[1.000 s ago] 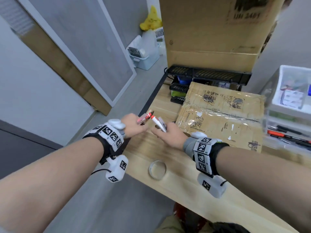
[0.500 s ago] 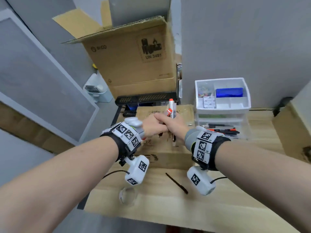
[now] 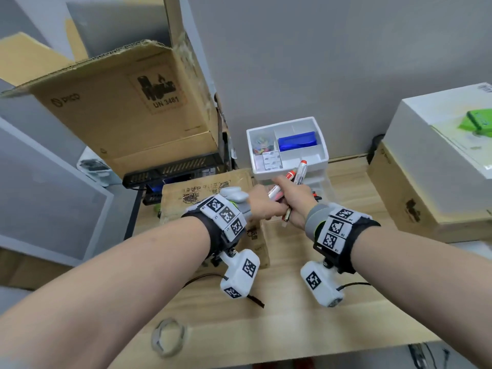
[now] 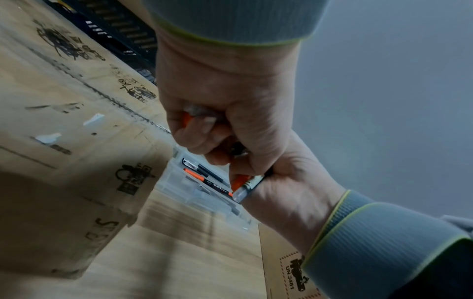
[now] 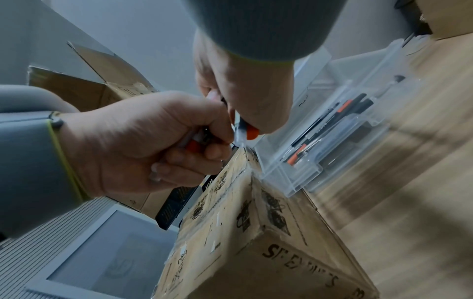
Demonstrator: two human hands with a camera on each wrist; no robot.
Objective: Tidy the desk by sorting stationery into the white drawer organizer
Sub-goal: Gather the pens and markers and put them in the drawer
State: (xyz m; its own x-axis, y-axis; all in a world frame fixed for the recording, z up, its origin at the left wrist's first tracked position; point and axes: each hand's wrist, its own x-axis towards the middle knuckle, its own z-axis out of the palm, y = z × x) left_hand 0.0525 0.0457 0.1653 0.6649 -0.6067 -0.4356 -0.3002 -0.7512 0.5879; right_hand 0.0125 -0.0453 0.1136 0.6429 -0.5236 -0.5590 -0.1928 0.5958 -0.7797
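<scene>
Both hands meet just in front of the white drawer organizer (image 3: 288,145), which stands at the far side of the wooden desk (image 3: 279,328); the right hand (image 3: 295,201) has its fingers curled round a bundle of pens (image 3: 299,173) with orange-red caps, their tips rising toward the organizer's top tray; the left hand (image 3: 262,206) grasps a white and pink marker (image 3: 275,194), pressed against the right hand; a clear drawer (image 5: 330,129) below the tray holds more pens; a roll of clear tape (image 3: 167,339) lies near the desk's near edge, left
</scene>
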